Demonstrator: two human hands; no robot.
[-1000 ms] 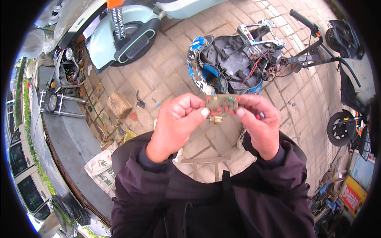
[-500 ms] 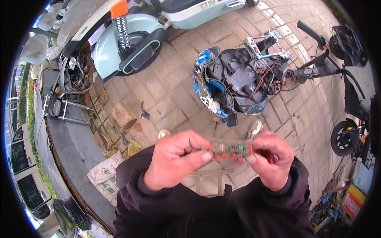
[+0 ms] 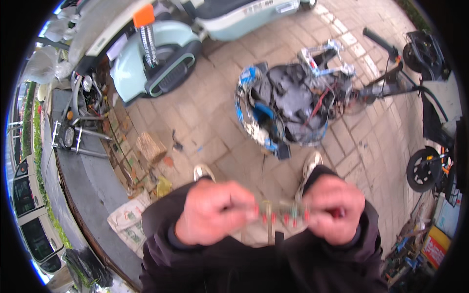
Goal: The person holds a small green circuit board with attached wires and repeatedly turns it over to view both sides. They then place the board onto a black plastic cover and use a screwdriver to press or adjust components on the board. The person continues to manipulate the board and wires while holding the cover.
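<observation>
Between my two hands, in front of my body, is a small thin strip (image 3: 281, 213) with several red bits and a green one along it. It is smeared by motion, so its exact kind does not show. My left hand (image 3: 211, 212) pinches its left end between thumb and fingers. At the other end, my right hand (image 3: 334, 209) is closed on it the same way. A small dark red object (image 3: 338, 212) shows in the curl of the right hand's fingers, mostly hidden.
Past my shoes lies a stripped scooter body (image 3: 293, 97) with loose wires. A pale green scooter (image 3: 146, 63) stands at the far left, near a wood block (image 3: 151, 147). A white sack (image 3: 129, 217) lies left; a wheel (image 3: 422, 168) and clutter (image 3: 415, 254) are at right.
Both hands have come down toward my body with the strip stretched between them. The view has blurred, and both hands keep their pinch.
</observation>
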